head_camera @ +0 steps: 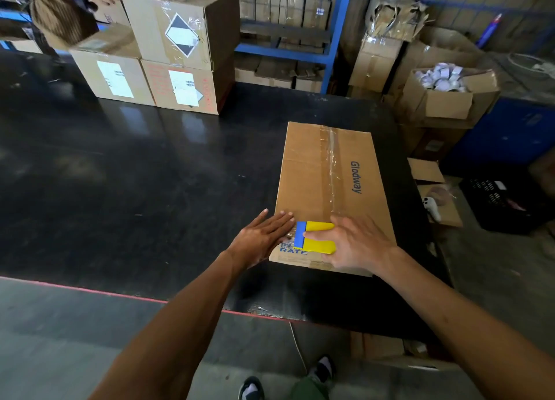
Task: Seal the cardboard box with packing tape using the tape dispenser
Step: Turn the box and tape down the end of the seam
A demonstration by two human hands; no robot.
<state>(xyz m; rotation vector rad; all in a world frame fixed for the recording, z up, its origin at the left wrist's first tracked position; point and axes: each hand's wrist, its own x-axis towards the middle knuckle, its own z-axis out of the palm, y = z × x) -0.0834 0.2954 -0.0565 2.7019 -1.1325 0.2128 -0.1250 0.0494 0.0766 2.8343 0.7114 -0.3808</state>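
Two hands press the flat brown cardboard box [330, 189] near the black table's [135, 174] front right corner: left hand [264, 239] spread flat, empty; right hand [354, 243] grasping a yellow-and-blue plastic scraper [313, 237].

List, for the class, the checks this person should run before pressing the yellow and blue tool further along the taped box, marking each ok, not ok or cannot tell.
1. Cardboard box lies flat on the black table: ok.
2. Left hand steadies the box's near corner: ok.
3. Right hand on the yellow and blue tool: ok.
4. Clear tape runs along the centre seam: ok.
5. Tape stuck down at the near end: cannot tell.
6. Tape dispenser in reach: cannot tell, none visible.
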